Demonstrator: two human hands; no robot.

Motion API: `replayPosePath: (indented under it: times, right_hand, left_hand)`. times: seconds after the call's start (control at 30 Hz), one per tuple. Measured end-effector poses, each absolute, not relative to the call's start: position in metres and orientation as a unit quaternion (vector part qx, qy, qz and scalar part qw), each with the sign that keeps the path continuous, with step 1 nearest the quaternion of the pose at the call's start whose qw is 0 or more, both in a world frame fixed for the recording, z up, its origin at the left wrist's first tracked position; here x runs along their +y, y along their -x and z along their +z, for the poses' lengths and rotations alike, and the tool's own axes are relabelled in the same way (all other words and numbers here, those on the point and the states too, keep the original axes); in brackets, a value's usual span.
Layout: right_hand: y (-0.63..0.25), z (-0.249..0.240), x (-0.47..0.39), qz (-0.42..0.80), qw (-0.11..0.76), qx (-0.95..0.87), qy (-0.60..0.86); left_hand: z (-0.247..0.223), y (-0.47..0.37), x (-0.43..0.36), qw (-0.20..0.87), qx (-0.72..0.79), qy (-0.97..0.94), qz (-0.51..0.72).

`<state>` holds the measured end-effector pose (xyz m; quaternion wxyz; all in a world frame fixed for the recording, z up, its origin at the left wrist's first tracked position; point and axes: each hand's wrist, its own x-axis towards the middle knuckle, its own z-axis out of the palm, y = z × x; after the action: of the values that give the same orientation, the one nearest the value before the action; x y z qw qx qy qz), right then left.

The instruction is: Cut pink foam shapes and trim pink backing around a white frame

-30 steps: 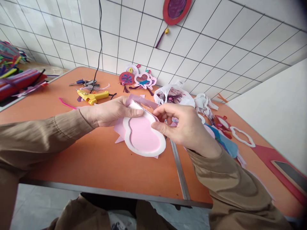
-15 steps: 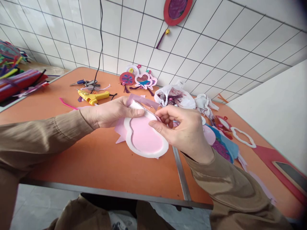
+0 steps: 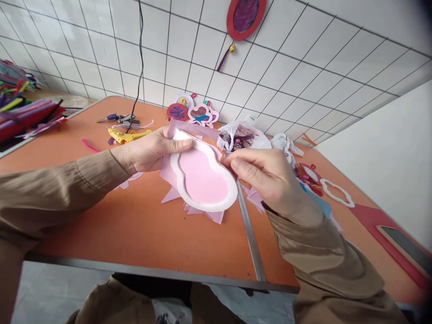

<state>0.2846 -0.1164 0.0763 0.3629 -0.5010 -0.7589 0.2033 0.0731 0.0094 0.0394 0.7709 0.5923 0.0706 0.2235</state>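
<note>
A white gourd-shaped frame (image 3: 230,198) with a pink sheet (image 3: 201,173) behind its opening is held over the orange table. My left hand (image 3: 158,147) grips its upper left end, thumb on the white border. Pink-purple film (image 3: 199,130) sticks out past the frame's top and left edges. Beside the frame's right edge, my right hand (image 3: 259,173) is closed, with thumb and forefinger pinched together at the edge of the pink material. What lies between those fingertips is too small to make out.
On the orange table (image 3: 135,238) are a yellow glue gun (image 3: 126,135), a plastic bag (image 3: 259,138) with purple tassels, a white wavy frame (image 3: 337,193) and a dark phone-like slab (image 3: 407,247). Decorated ornaments (image 3: 177,112) lean by the tiled wall. Pink scraps (image 3: 254,198) lie nearby.
My right hand has moved off the white border to the right. The frame is turned flatter to view, showing more of its opening, and my left hand has shifted slightly left with it.
</note>
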Motion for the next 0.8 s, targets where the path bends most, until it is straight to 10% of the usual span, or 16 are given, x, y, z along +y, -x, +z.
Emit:
replayPosePath:
  times: [0.8]
  right_hand:
    - [-0.2762, 0.0745, -0.1243, -0.094, 0.346, -0.794, 0.492]
  left_hand:
    - [0.039, -0.0736, 0.0109, 0.744, 0.059, -0.6, 0.288]
